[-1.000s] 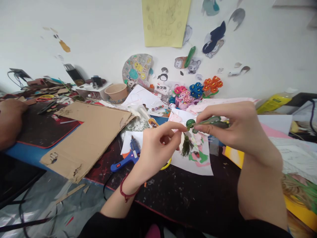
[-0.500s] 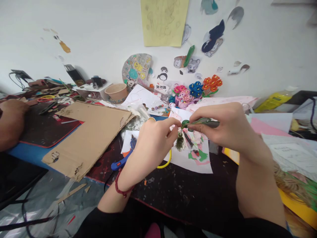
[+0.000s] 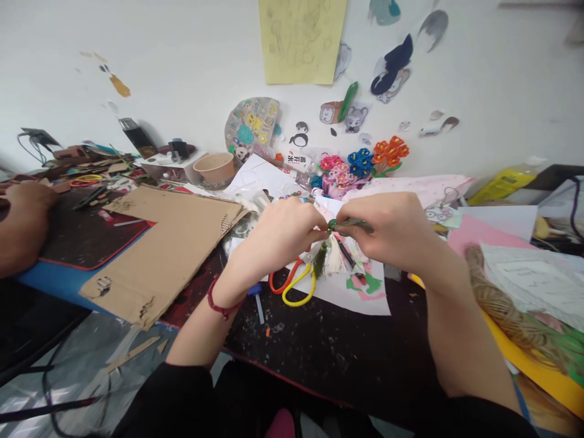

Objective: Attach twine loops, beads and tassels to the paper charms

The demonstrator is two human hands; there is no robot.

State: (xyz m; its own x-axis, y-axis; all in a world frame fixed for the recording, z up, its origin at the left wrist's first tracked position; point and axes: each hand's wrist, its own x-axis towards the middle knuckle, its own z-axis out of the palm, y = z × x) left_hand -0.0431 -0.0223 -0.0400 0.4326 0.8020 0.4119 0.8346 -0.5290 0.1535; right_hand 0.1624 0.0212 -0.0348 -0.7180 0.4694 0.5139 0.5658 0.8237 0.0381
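Observation:
My left hand point(image 3: 292, 228) pinches at the near side of a small green piece point(image 3: 332, 225), its fingertips partly hidden. From the right, my right hand point(image 3: 387, 225) grips the same green piece between thumb and fingers. A dark green tassel point(image 3: 320, 260) hangs just below the fingertips, with a white tassel point(image 3: 336, 255) beside it. Under my hands lie scissors with red and yellow handles point(image 3: 298, 295) and a white paper sheet point(image 3: 360, 304). A dark pen point(image 3: 349, 258) and green and pink scraps point(image 3: 369, 283) rest on that sheet.
Cardboard point(image 3: 150, 243) lies on the left, beside another person's hand point(image 3: 27, 207). A paper bowl point(image 3: 214, 169) and fuzzy flowers point(image 3: 387, 157) stand along the wall. Twine point(image 3: 497, 304) sits at the right. A blue-capped glue stick tool point(image 3: 255, 292) is near my left wrist.
Both hands have shifted a little left and are held closer together. The scissors' red and yellow handles now show below my left hand. The tassels have moved slightly left.

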